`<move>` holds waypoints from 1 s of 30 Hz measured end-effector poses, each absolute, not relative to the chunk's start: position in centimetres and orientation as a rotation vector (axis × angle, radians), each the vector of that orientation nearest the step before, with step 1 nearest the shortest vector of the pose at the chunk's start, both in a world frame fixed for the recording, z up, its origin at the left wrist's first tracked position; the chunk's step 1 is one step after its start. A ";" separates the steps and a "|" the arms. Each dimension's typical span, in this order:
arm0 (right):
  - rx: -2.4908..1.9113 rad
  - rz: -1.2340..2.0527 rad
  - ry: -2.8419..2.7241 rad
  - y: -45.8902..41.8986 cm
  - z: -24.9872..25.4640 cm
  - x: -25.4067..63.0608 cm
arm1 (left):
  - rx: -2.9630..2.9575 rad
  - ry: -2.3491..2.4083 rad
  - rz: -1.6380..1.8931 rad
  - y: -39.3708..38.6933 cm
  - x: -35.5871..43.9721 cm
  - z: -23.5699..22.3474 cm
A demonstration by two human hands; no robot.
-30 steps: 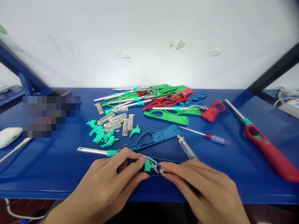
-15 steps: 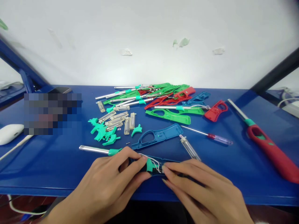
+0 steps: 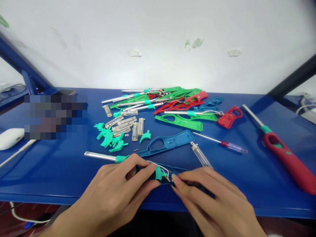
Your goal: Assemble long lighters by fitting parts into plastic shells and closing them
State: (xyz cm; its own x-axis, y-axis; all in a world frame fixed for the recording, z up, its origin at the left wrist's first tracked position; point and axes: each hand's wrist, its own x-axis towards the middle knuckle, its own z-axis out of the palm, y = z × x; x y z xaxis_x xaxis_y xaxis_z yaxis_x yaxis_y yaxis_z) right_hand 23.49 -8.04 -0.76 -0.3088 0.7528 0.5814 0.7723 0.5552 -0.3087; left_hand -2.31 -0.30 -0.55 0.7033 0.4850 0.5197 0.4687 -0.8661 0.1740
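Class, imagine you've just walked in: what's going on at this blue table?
A person's left hand holds a blue casing half; the right hand is at the white wires, its exact grip unclear. A metal tube juts leftward. A second blue half lies beyond; a screwdriver and a red lighter lie to the right.

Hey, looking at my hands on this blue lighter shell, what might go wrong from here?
The white wires loop loosely by the teal trigger piece in the blue lighter shell, so they might get pinched. A clear fuel tank lies right by your right hand, which could knock it. The tiny metal piece, perhaps a screw, lies loose on the blue table and might get lost.
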 end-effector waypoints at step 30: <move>-1.280 -0.062 -2.019 -7.9 -1.8 23.2 | 2.876 0.826 0.776 -0.3 -2.6 -0.3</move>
State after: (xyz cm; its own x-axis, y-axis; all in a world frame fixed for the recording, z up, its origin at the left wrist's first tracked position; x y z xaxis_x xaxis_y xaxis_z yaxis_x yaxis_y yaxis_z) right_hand 23.21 -7.95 -1.76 -0.2357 0.7648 0.5996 0.8000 0.5030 -0.3272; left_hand -2.62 -0.26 -0.26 0.7314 0.5094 0.4533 0.4843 -0.8561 0.1805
